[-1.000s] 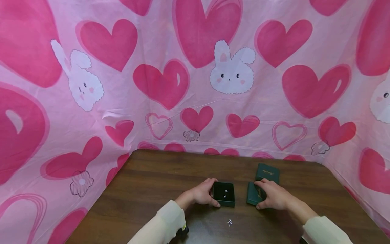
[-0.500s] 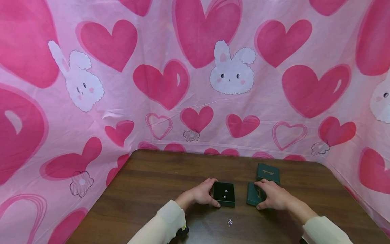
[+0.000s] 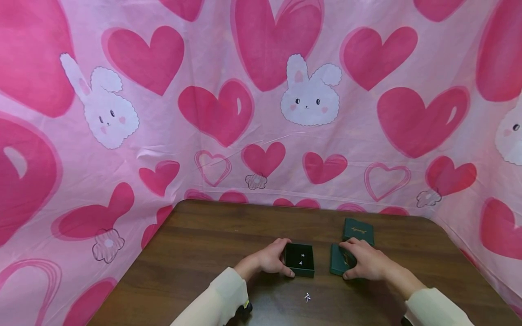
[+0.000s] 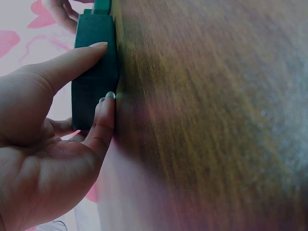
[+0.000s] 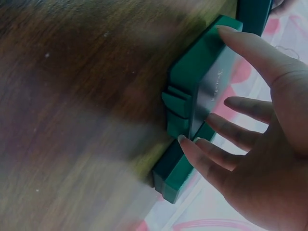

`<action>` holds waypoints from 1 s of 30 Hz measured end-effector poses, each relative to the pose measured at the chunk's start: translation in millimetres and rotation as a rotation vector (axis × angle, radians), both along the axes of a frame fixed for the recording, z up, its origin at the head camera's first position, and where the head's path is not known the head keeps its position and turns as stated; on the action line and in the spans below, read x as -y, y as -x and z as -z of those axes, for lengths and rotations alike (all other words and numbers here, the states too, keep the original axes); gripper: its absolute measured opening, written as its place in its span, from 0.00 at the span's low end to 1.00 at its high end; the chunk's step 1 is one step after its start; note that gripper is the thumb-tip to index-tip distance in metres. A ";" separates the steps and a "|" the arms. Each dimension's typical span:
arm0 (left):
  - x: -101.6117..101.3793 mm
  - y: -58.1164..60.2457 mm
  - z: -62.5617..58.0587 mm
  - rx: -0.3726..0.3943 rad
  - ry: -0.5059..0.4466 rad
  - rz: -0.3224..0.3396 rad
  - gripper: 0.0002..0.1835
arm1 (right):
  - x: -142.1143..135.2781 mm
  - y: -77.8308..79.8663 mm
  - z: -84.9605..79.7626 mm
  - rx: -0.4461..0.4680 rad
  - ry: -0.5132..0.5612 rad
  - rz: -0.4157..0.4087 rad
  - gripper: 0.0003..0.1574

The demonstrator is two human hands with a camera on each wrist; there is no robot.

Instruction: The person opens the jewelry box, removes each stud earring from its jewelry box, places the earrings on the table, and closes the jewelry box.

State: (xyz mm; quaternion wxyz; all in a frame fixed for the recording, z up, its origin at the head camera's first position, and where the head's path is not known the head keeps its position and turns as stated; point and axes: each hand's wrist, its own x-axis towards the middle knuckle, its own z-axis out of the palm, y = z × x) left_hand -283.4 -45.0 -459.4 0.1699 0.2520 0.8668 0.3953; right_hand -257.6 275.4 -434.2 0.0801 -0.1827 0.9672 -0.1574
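Observation:
A dark green open-topped jewelry box point(image 3: 302, 272) sits on the table, two small silver star-shaped pieces point(image 3: 302, 256) on its black lining. My left hand point(image 3: 269, 259) grips its left side; the thumb lies along the near wall, fingers behind. To the right, a green box lid point(image 3: 336, 261) with gold lettering lies under my right hand point(image 3: 369, 261). Its thumb holds the near edge and its fingertips reach the far side. In the right wrist view the lid's side carries a green bow point(image 5: 178, 103). A small silver piece point(image 3: 307, 297) lies on the wood in front of the box.
Behind the lid stands another green lettered box point(image 3: 359, 231), close against it. The brown wooden table point(image 3: 195, 253) has rounded back corners. A pink cloth point(image 3: 228, 59) with hearts and rabbits hangs around its back and sides.

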 end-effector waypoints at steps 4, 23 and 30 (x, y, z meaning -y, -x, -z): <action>0.1 -0.2 -0.8 0.005 0.001 -0.002 0.40 | 1.1 -0.2 -3.0 -0.015 -0.008 -0.009 0.53; -0.1 -0.6 -0.3 0.014 0.014 -0.017 0.39 | 8.5 0.4 -7.9 -0.038 0.009 -0.040 0.47; 0.1 -0.4 -1.6 0.015 0.014 -0.017 0.39 | 11.9 1.2 -8.0 -0.033 0.010 -0.067 0.41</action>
